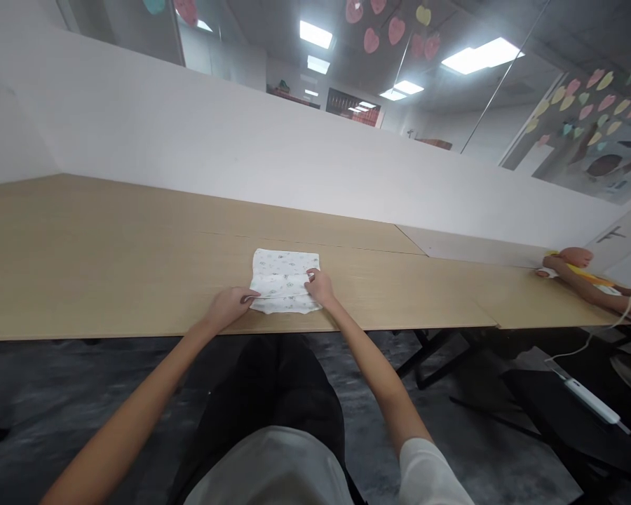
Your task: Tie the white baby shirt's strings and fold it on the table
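Note:
A white cloth (281, 263) with a small printed pattern lies on the wooden table in front of me, with a folded layer across its middle. My left hand (232, 306) pinches the left end of that fold near the cloth's lower left side. At the right side, my right hand (320, 285) grips the cloth's edge between thumb and fingers. The kind of cloth item cannot be made out. Its lower edge lies close to the table's front edge.
The wooden table (137, 259) runs along a white wall (215, 140) below glass with heart-shaped notes. At far right, another person's arm (583, 284) is beside a baby doll (576, 257). A white power strip (592, 400) rests on a black seat below.

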